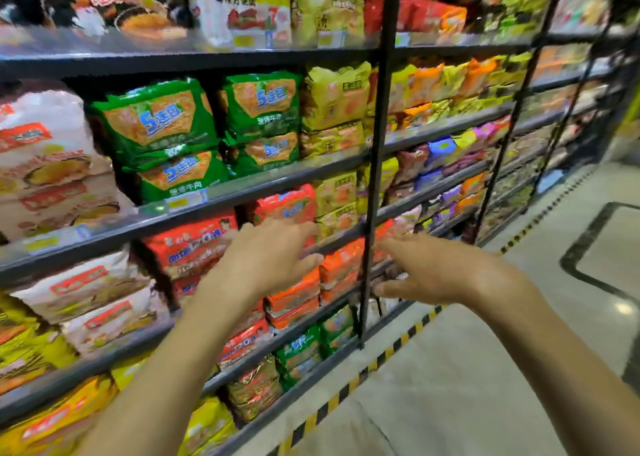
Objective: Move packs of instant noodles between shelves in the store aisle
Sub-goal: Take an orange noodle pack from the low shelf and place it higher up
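Both my hands reach toward the shelving, fingers spread, holding nothing. My left hand hovers in front of the red noodle packs and just left of a stack of orange noodle packs. My right hand is out at the black upright post, its fingertips near the orange packs and the shelf edge. Green five-pack noodle bags fill the shelf above. Whether either hand touches a pack, I cannot tell.
Dark metal shelves run from left to far right, packed with white, yellow and purple noodle packs. A black-and-yellow striped strip lines the shelf base. Pale tiled aisle floor lies to the right.
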Action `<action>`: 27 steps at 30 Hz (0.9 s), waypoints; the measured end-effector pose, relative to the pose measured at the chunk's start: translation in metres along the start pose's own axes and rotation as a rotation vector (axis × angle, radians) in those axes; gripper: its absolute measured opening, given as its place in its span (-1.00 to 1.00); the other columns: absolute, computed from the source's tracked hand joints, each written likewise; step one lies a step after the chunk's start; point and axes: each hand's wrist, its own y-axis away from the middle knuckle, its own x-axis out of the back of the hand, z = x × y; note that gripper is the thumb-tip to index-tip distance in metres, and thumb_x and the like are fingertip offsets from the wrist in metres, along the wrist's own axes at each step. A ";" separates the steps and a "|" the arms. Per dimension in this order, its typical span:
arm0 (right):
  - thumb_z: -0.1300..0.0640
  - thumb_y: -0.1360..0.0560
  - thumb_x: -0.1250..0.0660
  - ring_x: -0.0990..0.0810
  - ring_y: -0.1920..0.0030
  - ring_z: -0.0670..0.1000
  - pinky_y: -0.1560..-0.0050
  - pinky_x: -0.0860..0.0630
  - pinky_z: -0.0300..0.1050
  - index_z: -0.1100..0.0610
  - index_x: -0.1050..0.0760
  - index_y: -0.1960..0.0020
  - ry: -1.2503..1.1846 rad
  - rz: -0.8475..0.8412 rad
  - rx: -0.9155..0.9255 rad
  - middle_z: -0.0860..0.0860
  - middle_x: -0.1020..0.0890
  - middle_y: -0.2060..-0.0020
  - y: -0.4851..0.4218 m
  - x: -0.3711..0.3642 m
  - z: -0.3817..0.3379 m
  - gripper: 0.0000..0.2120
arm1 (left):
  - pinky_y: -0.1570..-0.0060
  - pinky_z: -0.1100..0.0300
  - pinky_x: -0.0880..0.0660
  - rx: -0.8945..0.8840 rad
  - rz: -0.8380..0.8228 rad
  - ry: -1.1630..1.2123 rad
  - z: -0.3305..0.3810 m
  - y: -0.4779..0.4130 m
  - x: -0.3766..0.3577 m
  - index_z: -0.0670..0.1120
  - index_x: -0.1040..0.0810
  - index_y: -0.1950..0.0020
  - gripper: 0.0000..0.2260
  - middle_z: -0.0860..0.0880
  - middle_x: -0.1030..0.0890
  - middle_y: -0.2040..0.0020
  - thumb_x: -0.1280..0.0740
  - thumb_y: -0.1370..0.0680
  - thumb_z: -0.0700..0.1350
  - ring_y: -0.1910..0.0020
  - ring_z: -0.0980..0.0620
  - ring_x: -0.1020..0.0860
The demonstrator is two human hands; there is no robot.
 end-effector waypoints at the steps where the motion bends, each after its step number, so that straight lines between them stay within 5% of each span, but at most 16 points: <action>1: -0.22 -0.58 -0.26 -0.46 -0.35 0.12 -0.28 -0.47 0.10 -0.03 -0.15 -0.57 -0.006 0.000 -0.023 0.05 -0.41 -0.41 0.003 -0.001 0.012 -0.35 | -0.21 -0.11 -0.49 -0.027 -0.013 -0.013 0.011 -0.010 0.001 0.13 -0.35 -0.49 -0.55 -0.03 -0.53 -0.37 -0.16 -0.64 0.25 -0.34 -0.13 -0.50; 9: -0.21 -0.60 -0.24 -0.36 -0.45 0.10 -0.33 -0.42 0.08 -0.05 -0.09 -0.60 -0.087 0.029 -0.158 -0.01 -0.21 -0.56 0.013 0.014 0.113 -0.33 | -0.20 -0.05 -0.53 -0.189 0.057 -0.054 0.088 -0.107 0.031 0.17 -0.32 -0.51 -0.54 -0.01 -0.53 -0.40 -0.18 -0.63 0.25 -0.38 -0.13 -0.50; 16: -0.24 -0.57 -0.26 -0.38 -0.43 0.10 -0.33 -0.43 0.09 -0.07 -0.08 -0.60 -0.015 0.055 -0.284 0.02 -0.35 -0.48 -0.009 0.033 0.220 -0.30 | -0.24 -0.05 -0.49 -0.242 0.064 0.025 0.155 -0.209 0.027 0.18 -0.26 -0.55 -0.48 0.02 -0.49 -0.42 -0.15 -0.62 0.31 -0.41 -0.08 -0.45; 27: -0.25 -0.57 -0.26 -0.22 -0.54 0.14 -0.39 -0.38 0.14 -0.13 -0.04 -0.61 -0.122 0.040 -0.348 0.01 -0.26 -0.54 -0.057 0.032 0.399 -0.29 | -0.15 -0.02 -0.50 -0.294 0.078 0.013 0.262 -0.369 0.026 0.18 -0.25 -0.56 -0.50 0.00 -0.48 -0.38 -0.14 -0.64 0.27 -0.35 -0.08 -0.46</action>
